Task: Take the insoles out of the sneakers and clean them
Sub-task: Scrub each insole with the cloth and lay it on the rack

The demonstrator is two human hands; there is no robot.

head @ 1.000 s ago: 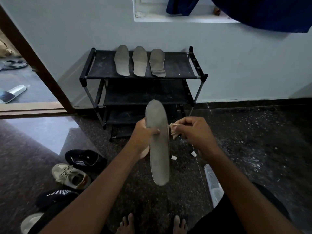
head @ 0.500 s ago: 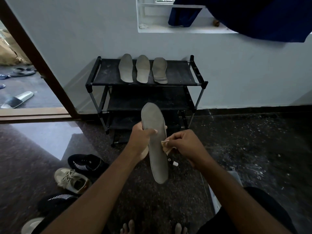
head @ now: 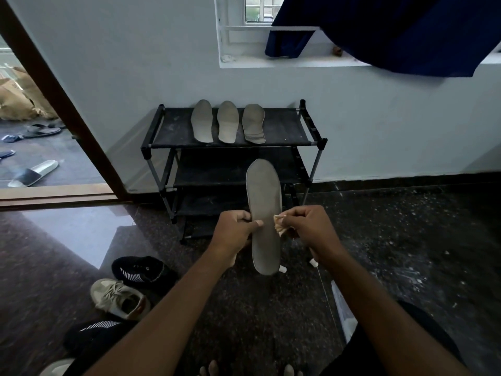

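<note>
The left hand (head: 234, 230) grips the grey insole (head: 265, 202) upright at its middle, thumb across it. At 3 o'clock, the right hand (head: 310, 226) pinches a crumpled cloth (head: 279, 227) at its edge. Three more insoles (head: 228, 122) lie on the rack (head: 284, 128) at 12 o'clock, and sneakers (head: 119, 298) sit at 8 o'clock.

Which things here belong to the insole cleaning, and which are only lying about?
For the job:
- insole held by the left hand
- cloth pinched in the right hand
- three insoles on the rack
- sneakers on the floor

Lying about:
- slide outside the door
- blue fabric at the window
- cardboard
</note>
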